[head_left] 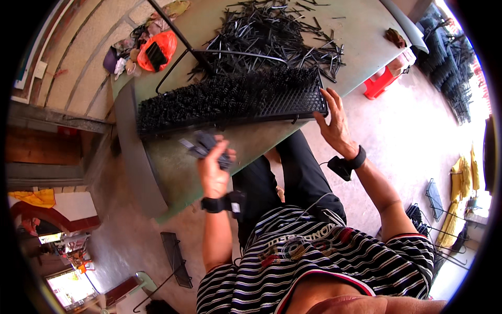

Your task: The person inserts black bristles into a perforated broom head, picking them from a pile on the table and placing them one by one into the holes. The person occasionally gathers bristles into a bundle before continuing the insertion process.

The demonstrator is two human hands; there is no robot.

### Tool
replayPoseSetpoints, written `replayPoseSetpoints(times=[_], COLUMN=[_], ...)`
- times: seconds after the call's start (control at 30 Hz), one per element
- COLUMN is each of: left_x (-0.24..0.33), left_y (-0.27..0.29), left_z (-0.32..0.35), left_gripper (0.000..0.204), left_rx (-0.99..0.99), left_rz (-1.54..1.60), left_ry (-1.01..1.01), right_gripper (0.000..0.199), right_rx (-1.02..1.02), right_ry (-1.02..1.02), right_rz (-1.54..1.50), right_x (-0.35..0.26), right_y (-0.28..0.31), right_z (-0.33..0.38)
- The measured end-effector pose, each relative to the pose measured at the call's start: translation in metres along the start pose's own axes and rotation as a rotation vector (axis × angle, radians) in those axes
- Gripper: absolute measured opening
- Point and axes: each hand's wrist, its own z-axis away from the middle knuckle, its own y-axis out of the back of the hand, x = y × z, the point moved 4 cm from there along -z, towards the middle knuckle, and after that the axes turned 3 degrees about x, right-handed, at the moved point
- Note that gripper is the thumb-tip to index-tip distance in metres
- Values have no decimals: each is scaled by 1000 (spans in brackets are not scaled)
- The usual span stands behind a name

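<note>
Two bare hands show in the head view, at the near side of a long black mesh tray (pixel 293 101) that lies slantwise on a green-topped table (pixel 361 26), below a heap of loose black strips (pixel 256 31). The left hand (pixel 213 170) grips a dark bundle (pixel 203 145); the right hand (pixel 335 125) is unclenched, its fingers spread at the tray's right end, apparently touching the rim. The tray looks light and fairly stiff, best held by its rim or bare right-hand mesh; the dense black tufts (pixel 193 99) over the rest look springy and a poor place to grip. The bundle seems light, its pieces perhaps apt to slide apart. Motion blur hides its make-up, black on black merges the tufts, and the tray's underside is out of sight.
</note>
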Motion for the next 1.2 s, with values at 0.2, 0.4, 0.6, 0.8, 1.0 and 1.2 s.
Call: replayPoseSetpoints(times=[0.2, 0.4, 0.6, 0.8, 1.0, 1.2], left_x=[-38, -51, -61, -68, -76, -62], left_y=[-74, -87, -92, -95, -90, -90], left_z=[51, 58, 50, 44, 24, 15], left_gripper=[31, 30, 33, 34, 25, 20], left_rx=[-414, -557, -580, -603, -399, -189], left_rz=[-41, -23, -2, -47, -14, 74], left_ry=[140, 333, 429, 476, 360, 238], right_gripper=[21, 25, 22, 21, 16, 19], right_rx=[-472, -661, -742, -594, 56, 92], right_ry=[-317, -473, -543, -543, -333, -116], right_rz=[-607, -772, -962, -835, -737, -459], right_x=[-34, -51, -40, -34, -28, -34], right_y=[-7, -36, -59, -48, -19, -34], right_z=[-22, -45, -44, -52, -78, -75])
